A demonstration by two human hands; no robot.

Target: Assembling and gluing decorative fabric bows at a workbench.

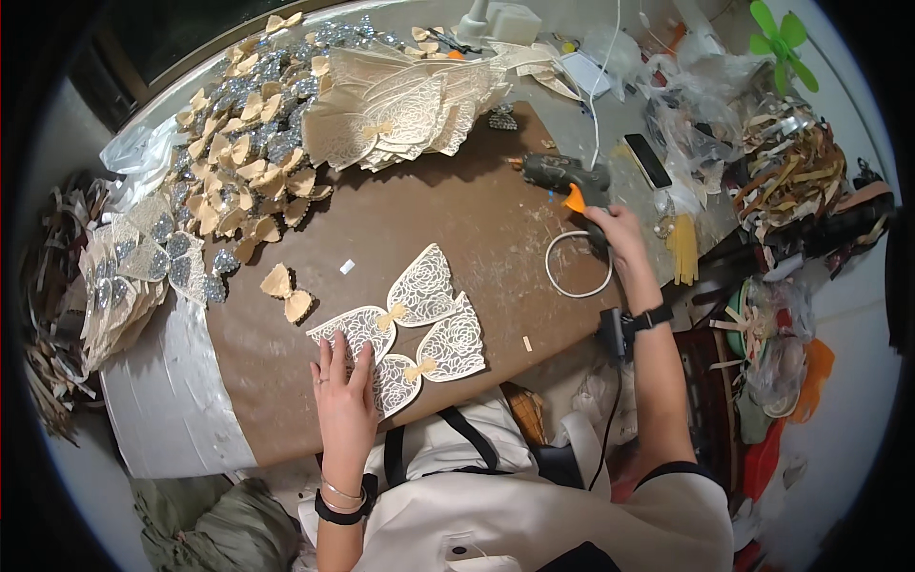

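My left hand [346,396] lies with its fingers spread on the left end of two cream, rose-patterned bow-shaped pieces. The upper piece [426,284] and the lower piece [456,345] sit close together near the table's front edge, each with a small tan patch at its narrow middle. Off to the right, my right hand [624,240] is closed round the handle of a dark glue gun [558,172] with an orange trigger. Its nozzle points left over the table. Left of the pieces lies a tan bow [287,294].
A heap of tan and silver glitter bows [238,181] covers the back left, beside a stack of cream patterned pieces [400,114]. More stacked pieces [110,296] stand at the left edge. A phone [648,160], a yellow tassel [682,250] and leather strips [791,172] lie right.
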